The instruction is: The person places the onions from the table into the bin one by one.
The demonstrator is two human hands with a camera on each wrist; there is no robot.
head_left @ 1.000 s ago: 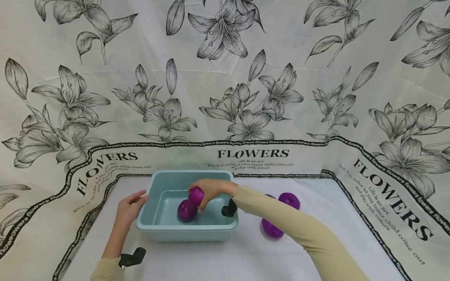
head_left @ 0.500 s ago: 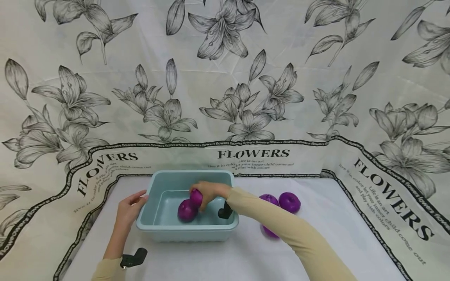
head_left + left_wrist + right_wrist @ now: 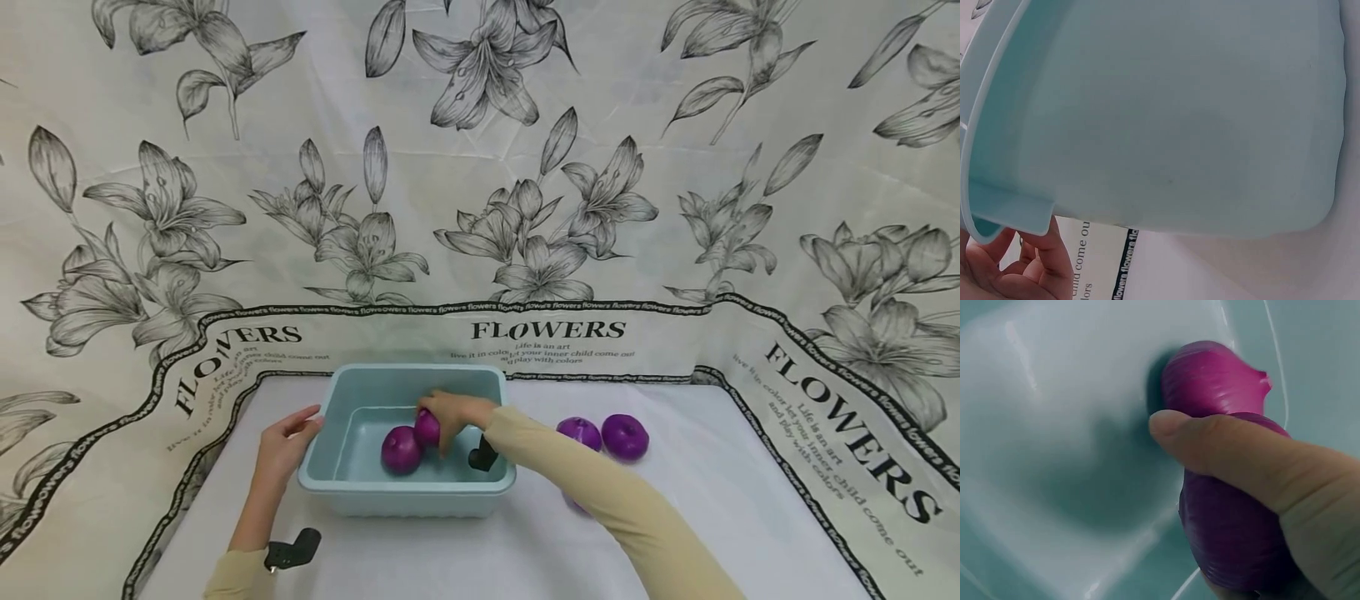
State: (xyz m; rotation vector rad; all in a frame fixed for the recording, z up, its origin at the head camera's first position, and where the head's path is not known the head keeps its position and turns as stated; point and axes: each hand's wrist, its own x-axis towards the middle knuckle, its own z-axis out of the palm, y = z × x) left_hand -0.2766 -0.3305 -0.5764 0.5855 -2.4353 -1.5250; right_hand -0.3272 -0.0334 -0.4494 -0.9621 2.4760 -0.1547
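A light blue plastic basin stands on the white-covered table. My left hand holds its left side; in the left wrist view, the fingers curl against the lip of the basin's rim. Inside the basin, my right hand grips a red onion low near the floor. Another red onion lies just left of it. From the right wrist, the thumb crosses the held onion, and the second onion shows beyond it. The fingers on the far side are mostly hidden.
To the right of the basin, two red onions, one nearer and one farther right, lie on the table. A third is mostly covered by the right sleeve. Flower-printed cloth rises behind the table.
My right hand has lowered slightly and shifted a little right with its onion, beside the other one. The left hand stays at the basin's rim. The head view has turned slightly left.
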